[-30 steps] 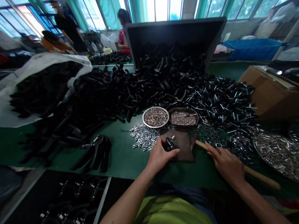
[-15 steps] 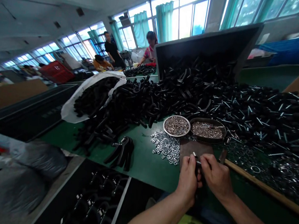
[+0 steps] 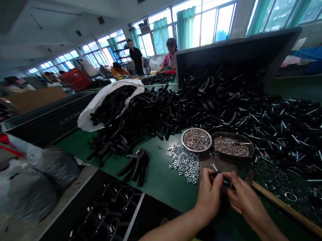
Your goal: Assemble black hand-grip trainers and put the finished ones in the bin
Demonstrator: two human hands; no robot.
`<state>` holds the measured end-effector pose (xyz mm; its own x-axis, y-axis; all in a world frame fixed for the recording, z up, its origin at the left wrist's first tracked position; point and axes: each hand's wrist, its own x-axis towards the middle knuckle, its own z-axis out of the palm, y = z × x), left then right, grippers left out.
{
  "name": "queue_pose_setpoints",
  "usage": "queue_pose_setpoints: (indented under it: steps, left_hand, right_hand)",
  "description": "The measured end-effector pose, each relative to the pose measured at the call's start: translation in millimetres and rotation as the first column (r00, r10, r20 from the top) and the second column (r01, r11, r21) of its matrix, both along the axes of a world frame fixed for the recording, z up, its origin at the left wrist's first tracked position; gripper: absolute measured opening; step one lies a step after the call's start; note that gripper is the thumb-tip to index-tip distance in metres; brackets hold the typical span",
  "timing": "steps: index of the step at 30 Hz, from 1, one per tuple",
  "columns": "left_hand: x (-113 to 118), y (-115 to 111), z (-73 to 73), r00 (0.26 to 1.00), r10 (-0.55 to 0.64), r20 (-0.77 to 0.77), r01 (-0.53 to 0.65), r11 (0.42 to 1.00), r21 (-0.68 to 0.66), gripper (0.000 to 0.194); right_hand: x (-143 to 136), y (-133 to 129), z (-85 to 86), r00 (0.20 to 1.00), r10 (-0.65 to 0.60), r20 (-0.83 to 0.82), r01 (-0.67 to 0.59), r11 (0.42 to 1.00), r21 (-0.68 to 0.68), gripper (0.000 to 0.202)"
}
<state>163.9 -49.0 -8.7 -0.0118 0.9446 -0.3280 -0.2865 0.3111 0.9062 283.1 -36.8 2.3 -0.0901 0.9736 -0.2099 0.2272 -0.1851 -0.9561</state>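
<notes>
My left hand (image 3: 209, 195) is closed on a small black part, thumb on top. A shiny coiled or threaded metal piece (image 3: 214, 167) sticks up from its far end. On the other side, my right hand (image 3: 244, 195) grips the same black part (image 3: 225, 175) with its fingertips; the palms hide its underside. Both hands are over the near edge of a dark flat plate (image 3: 205, 163). Left of the plate lies a spread of silvery nuts (image 3: 184, 163). Behind it stand a round dish (image 3: 183, 137) of small metal pins and an oval tin (image 3: 251, 156) of small metal pieces.
A hammer (image 3: 285, 206) with a wooden handle lies to the right, near loose metal rings (image 3: 290, 196). Black curved parts (image 3: 161, 110) heap across the green table before a tipped grey bin (image 3: 179, 66). A crate (image 3: 139, 204) stands front left. Several people work farther back.
My right fingers have stretched out from a tighter curl along the black part. The metal piece at its end now shows more fully. The whole view has swung slightly left.
</notes>
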Motion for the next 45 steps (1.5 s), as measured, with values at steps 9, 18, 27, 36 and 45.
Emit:
queue_pose_setpoints:
  steps: [9,18,27,36,45]
  left_hand:
    - [6,16,-3.4,0.944,-0.120,0.306,0.143,0.988,-0.051,0.048]
    - [-131,122,50.8,0.325,-0.056,-0.944,0.269,0.962,0.035,0.016]
    - [-291,186,77.9,-0.098,0.023,-0.995,-0.078,0.996,0.030,0.030]
    - [-297,188,81.7,-0.205,0.084,-0.975,0.070,0.995,0.071,0.009]
    - [-163,94,78.2,0.855,0.096,-0.510,0.048,0.964,0.262,0.025]
  right_hand:
    - [2,19,5.7,0.920,-0.047,0.390,-0.096,0.936,0.339,0.031]
    - [25,34,-15.2,0.443,-0.083,0.892,-0.467,0.828,0.309,0.025]
    - [21,26,-32.5,0.304,-0.077,0.949,-0.483,0.846,0.224,0.024]
    - [20,26,-14.7,0.564,-0.032,0.825,-0.328,0.908,0.260,0.026]
    - [21,20,9.4,0.948,-0.225,-0.224,0.197,0.970,-0.140,0.042]
